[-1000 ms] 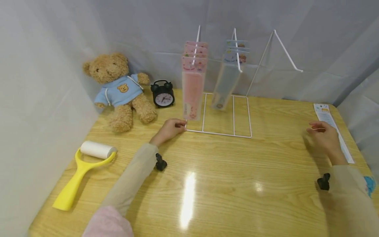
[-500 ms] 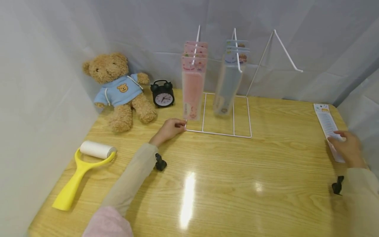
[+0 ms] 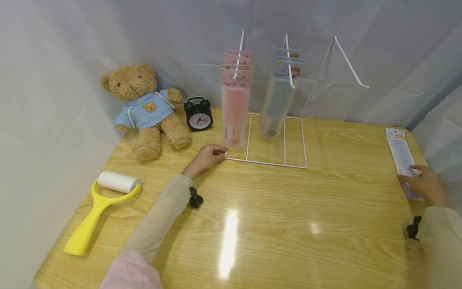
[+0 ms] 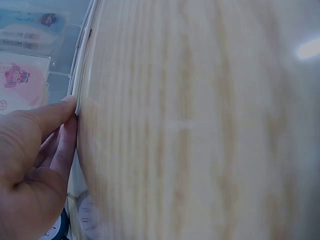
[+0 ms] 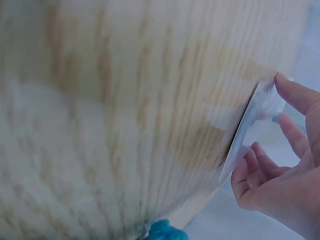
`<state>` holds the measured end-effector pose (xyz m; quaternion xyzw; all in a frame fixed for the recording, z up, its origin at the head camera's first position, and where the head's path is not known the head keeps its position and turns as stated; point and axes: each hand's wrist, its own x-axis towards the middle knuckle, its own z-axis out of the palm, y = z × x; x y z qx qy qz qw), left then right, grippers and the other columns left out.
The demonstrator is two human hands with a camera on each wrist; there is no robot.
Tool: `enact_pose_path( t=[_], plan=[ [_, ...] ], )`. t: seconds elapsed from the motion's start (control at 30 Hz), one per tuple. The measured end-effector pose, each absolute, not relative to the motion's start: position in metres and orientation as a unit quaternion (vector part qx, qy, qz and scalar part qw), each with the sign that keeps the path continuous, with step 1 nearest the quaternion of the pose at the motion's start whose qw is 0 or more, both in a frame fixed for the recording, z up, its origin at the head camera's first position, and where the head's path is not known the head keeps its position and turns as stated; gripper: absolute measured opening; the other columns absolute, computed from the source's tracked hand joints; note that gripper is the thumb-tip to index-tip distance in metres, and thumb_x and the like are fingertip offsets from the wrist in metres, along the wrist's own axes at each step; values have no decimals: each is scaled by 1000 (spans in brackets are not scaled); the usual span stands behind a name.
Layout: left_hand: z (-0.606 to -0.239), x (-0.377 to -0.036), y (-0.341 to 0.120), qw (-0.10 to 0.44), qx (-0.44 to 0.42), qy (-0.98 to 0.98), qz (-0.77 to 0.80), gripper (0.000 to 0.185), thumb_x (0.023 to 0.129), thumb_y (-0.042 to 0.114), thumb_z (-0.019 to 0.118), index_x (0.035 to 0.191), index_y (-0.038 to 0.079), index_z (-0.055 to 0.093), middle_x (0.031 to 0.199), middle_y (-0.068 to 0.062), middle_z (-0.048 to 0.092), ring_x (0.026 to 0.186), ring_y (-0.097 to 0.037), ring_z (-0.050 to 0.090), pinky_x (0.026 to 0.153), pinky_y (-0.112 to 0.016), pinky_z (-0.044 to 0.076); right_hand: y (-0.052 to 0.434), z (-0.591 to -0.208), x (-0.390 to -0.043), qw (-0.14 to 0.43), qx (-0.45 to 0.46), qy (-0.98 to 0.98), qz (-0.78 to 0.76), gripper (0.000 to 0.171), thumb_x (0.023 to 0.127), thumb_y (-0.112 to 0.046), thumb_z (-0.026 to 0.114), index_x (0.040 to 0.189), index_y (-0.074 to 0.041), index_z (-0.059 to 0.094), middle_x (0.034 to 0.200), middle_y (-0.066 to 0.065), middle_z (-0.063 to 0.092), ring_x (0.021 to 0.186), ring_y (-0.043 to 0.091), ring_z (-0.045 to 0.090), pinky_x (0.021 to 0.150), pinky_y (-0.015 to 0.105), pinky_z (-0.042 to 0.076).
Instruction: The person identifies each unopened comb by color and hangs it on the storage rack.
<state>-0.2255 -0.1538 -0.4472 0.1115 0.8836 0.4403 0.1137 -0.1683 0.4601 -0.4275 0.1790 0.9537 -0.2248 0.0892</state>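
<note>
Left hand [image 3: 205, 158] rests at the front left corner of the white wire display rack [image 3: 285, 136], fingers curled, fingertips [image 4: 67, 107] pinching the base wire. Pink flat packets [image 3: 235, 100] hang on the rack's left hook just above this hand; pale blue packets [image 3: 279, 96] hang on the middle hook.

Right hand [image 3: 426, 185] lies well right of the rack, near the wooden table's [image 3: 270, 208] right edge. Fingers loosely spread and gently bent, tips touching the near end of a long white printed packet [image 3: 402, 154] lying flat; the wrist view shows the packet's edge [image 5: 250, 130] between thumb and fingers, not clamped.

Left of the rack: black alarm clock [image 3: 198, 114], brown teddy bear in a blue hoodie [image 3: 146, 110], yellow-handled lint roller [image 3: 102, 204].
</note>
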Motion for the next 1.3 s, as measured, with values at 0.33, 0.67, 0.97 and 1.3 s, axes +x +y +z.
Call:
enact_pose_path(
  t=[0.33,0.67,0.97,1.3],
  plan=[
    [-447,-225,-153,113,112,881,447,35,91,9,63,124,-4,60,115,-22,63,105,-31,60,91,-38,50,462,-433,-170,128,210,914,-322,94,90,-52,54,149,4,6,148,39,-2,131,60,13,101,69,26],
    [-448,-225,-155,104,117,884,441,35,91,9,63,123,-5,60,116,-22,63,104,-30,60,91,-38,50,449,-435,-175,68,147,938,-306,71,95,-31,53,142,13,22,144,43,14,124,59,22,101,68,25],
    [-449,-224,-153,113,112,879,449,35,92,9,63,124,-4,60,118,-21,62,106,-30,60,92,-38,50,416,-425,-175,14,190,912,-362,65,97,-28,44,149,2,17,153,31,8,139,50,11,109,65,17],
    [-446,-224,-153,118,108,880,448,35,92,10,63,125,-3,60,119,-21,62,106,-30,60,93,-38,50,368,-409,-170,-135,167,863,-456,49,92,-6,59,136,-23,47,96,-18,38,78,-7,43,62,3,39]
  ],
)
